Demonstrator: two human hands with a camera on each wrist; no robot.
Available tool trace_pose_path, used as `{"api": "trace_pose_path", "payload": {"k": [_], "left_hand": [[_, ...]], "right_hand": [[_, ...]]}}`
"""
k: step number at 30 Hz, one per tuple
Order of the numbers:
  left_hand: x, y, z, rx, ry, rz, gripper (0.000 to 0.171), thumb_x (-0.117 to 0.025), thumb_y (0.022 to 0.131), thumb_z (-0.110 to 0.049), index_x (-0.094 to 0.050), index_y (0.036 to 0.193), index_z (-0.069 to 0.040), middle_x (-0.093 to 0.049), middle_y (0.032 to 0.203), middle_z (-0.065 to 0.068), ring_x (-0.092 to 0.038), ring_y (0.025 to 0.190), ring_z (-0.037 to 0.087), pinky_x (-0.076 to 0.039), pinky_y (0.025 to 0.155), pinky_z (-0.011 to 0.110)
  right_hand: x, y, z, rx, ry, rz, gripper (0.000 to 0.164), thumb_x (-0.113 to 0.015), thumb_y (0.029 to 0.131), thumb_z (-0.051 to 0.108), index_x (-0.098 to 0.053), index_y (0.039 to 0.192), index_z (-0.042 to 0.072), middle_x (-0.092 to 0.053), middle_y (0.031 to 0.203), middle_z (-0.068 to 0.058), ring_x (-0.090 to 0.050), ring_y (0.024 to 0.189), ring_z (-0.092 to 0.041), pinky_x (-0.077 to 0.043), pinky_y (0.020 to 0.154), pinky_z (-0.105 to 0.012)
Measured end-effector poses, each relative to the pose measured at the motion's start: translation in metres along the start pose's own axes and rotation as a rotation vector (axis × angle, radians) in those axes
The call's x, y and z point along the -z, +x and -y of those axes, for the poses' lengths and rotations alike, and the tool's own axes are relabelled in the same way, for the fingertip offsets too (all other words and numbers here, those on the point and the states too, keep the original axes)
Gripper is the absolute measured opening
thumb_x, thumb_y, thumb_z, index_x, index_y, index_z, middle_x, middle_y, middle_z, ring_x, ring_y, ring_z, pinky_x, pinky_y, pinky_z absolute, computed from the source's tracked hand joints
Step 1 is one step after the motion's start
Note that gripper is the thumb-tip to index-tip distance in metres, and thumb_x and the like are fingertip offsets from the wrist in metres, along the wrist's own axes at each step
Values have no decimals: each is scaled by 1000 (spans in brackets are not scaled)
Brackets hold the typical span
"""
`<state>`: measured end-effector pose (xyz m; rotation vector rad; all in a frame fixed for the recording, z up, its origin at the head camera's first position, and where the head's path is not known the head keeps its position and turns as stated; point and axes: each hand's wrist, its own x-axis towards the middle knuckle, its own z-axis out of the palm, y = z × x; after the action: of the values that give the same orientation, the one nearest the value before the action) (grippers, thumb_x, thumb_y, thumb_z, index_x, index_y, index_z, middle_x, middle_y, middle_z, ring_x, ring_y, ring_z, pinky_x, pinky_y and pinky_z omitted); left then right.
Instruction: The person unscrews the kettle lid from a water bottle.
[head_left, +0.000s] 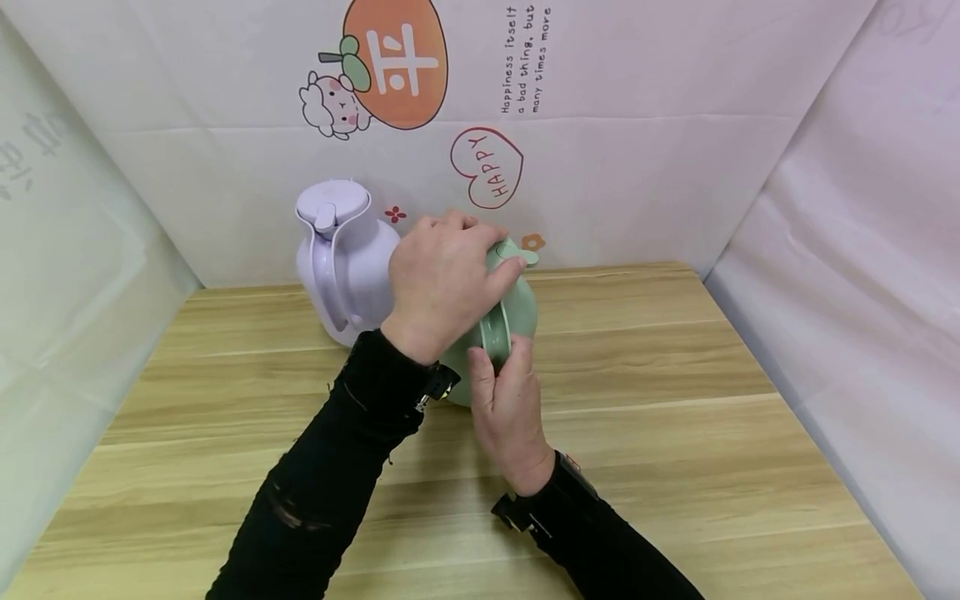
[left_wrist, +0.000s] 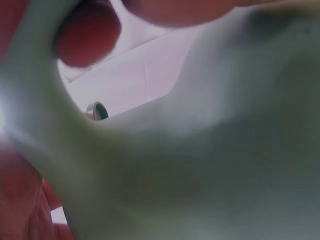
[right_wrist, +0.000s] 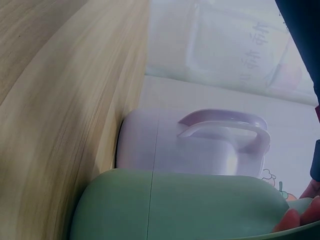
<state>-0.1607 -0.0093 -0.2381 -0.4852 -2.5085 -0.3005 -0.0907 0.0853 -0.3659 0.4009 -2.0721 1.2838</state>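
Note:
A light green thermos jug (head_left: 527, 304) stands on the wooden table, its handle (head_left: 495, 335) turned toward me. My left hand (head_left: 448, 277) reaches over its top and grips the lid (head_left: 510, 250), fingers at the far side and thumb on the near side. Lower down, my right hand (head_left: 512, 408) holds the handle between thumb and fingers. Close up in the left wrist view, the green jug (left_wrist: 225, 150) fills most of the picture, blurred. The right wrist view shows the jug's smooth side (right_wrist: 200, 205) with fingertips at its top end.
A lavender thermos jug (head_left: 367, 258) stands close to the left of the green one, with its lid on and its handle facing me. Behind both hangs a white printed cloth (head_left: 637, 142). Further white cloths flank the table (head_left: 675, 400) on both sides.

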Motion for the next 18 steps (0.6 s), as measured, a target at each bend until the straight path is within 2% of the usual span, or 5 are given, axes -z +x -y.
{"api": "trace_pose_path", "payload": {"k": [3, 8, 13, 18], "left_hand": [[-2, -1, -2, 0, 7, -54, 42, -56, 86, -58, -74, 111, -29, -69, 109, 6, -57, 84, 30, -46, 63, 38], [-4, -3, -1, 0, -26, -85, 47, -58, 86, -62, -74, 112, -27, -68, 110, 7, -56, 85, 30, -46, 68, 41], [-4, -3, 4, -25, -114, -30, 51, -56, 88, -62, -72, 116, -23, -66, 118, 8, -57, 100, 31, -47, 80, 45], [-1, 0, 14, -159, -210, 63, 54, -50, 95, -53, -63, 130, -15, -57, 137, 14, -49, 126, 31, -40, 103, 46]], "right_hand": [[0, -1, 0, 5, -7, 2, 31, -46, 102, 25, -40, 118, -1, -49, 82, -6, -50, 70, -15, -44, 57, -30], [-1, -2, 1, 10, -16, 0, 31, -47, 102, 24, -40, 118, -1, -50, 83, -6, -51, 70, -15, -44, 57, -30], [-2, -2, 1, 14, -5, 4, 30, -47, 102, 23, -40, 118, -1, -50, 83, -7, -51, 71, -15, -45, 57, -31], [-2, -2, 1, 3, 4, 7, 30, -47, 102, 24, -40, 118, 0, -50, 82, -7, -50, 71, -15, -45, 57, -31]]}}
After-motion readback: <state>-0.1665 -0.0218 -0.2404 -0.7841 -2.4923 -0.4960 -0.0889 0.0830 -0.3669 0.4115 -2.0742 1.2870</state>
